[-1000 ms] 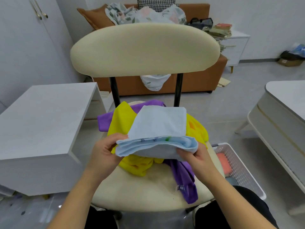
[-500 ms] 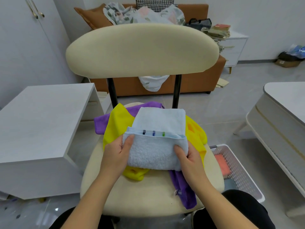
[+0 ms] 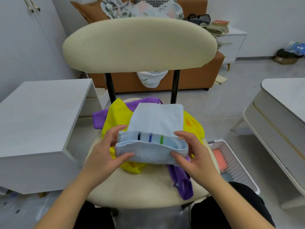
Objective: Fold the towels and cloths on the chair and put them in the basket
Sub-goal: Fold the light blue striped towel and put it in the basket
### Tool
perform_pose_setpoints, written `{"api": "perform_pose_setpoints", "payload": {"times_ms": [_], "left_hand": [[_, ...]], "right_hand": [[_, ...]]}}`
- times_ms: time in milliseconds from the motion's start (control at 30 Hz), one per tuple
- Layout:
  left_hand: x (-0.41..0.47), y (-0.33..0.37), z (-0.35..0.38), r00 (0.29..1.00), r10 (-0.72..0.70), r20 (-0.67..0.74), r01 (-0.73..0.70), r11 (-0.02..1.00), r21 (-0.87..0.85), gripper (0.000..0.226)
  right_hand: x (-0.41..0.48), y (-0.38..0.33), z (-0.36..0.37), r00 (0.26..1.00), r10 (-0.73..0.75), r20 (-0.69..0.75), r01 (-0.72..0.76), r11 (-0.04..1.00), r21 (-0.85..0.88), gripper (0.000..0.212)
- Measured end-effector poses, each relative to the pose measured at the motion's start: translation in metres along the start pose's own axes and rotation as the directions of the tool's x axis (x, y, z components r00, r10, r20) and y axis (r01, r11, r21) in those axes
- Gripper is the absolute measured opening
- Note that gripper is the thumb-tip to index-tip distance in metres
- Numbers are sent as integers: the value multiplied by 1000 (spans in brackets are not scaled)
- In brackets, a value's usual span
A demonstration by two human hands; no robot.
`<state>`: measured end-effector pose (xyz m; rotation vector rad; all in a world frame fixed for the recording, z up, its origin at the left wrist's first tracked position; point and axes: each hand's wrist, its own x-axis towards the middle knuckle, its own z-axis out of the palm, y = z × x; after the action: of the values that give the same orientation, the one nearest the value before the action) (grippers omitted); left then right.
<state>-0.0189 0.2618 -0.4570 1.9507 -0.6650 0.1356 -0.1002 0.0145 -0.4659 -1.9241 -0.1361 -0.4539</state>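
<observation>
Between the left hand (image 3: 105, 154) and right hand (image 3: 194, 156) lies the half-folded blue towel (image 3: 155, 123). Each hand pinches one end of its doubled near edge. Beneath it, the yellow cloth (image 3: 115, 116) and purple cloth (image 3: 181, 182) lie unfolded on the chair (image 3: 148, 192). Beyond the right hand, past the seat edge, the basket (image 3: 237, 169) holds an orange cloth (image 3: 218, 158) — seemingly roomy, with an open path.

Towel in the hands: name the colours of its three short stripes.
Dark navy, blue, green, on the light blue towel; head view.
</observation>
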Motion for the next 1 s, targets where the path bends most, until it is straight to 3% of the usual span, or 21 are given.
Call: {"api": "perform_pose_setpoints", "payload": {"times_ms": [133, 233, 333, 467, 567, 733, 800, 933, 1000], "left_hand": [[-19, 0, -17, 972, 191, 134, -218, 948, 232, 65], [-33, 0, -22, 919, 343, 193, -391, 851, 351, 49], [-38, 7, -27, 820, 520, 239, -570, 700, 431, 34], [-36, 18, -33, 700, 638, 320, -690, 488, 534, 15], [-29, 28, -33, 621, 646, 445, -753, 334, 566, 15], [-18, 31, -25, 628, 526, 574, -755, 233, 612, 20], [-18, 26, -20, 601, 501, 623, -777, 183, 603, 18], [-16, 20, -15, 579, 465, 670, -794, 133, 593, 22], [-12, 20, -17, 560, 502, 660, -804, 135, 579, 20]], "right_hand": [[-18, -2, -6, 989, -95, 110, 107, 988, -109, 54], [-32, -5, -7, 951, -252, 177, 292, 921, -256, 57], [-38, -15, -11, 877, -383, 291, 479, 752, -452, 43], [-35, -31, -19, 765, -472, 438, 641, 502, -580, 30], [-31, -38, -23, 723, -443, 530, 690, 424, -587, 25], [-21, -42, -31, 754, -261, 602, 656, 327, -680, 29], [-19, -44, -37, 721, -200, 663, 691, 270, -671, 28], [-23, -39, -38, 561, -123, 819, 824, 183, -537, 27], [-22, -40, -35, 582, -97, 807, 809, 161, -565, 32]]}}
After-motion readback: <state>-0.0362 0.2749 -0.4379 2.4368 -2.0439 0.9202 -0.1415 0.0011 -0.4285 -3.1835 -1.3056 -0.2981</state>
